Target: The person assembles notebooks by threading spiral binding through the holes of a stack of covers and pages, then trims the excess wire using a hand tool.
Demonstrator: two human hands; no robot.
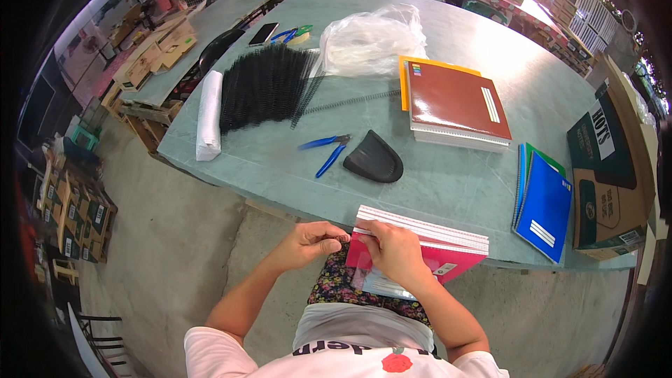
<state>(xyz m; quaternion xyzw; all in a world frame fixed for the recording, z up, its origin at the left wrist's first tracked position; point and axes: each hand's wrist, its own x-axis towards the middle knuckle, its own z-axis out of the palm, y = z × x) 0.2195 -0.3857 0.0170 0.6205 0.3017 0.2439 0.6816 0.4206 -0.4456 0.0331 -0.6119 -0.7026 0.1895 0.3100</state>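
Observation:
At the table's near edge a thick stack of unbound notebook pages with a pink cover (pixel 448 257) stands tilted, its edge with a row of punched holes facing up. My right hand (pixel 395 250) grips its left part, thumb and fingers over the holed edge. My left hand (pixel 308 245) is pinched beside the stack's left corner; a small dark bit shows near its fingertips, too small to name. Beyond the stack lie blue-handled cutting pliers (pixel 329 150) and a black curved scoop-like piece (pixel 374 157). A bundle of black spiral wires (pixel 262 87) rests farther left.
A brown-covered notebook stack (pixel 458 101) lies at the back right, a clear plastic bag (pixel 371 38) behind. Blue notebooks (pixel 544 206) sit beside a cardboard box (pixel 609 175) at the right edge. A white roll (pixel 209 115) and a phone (pixel 264 33) lie on the left.

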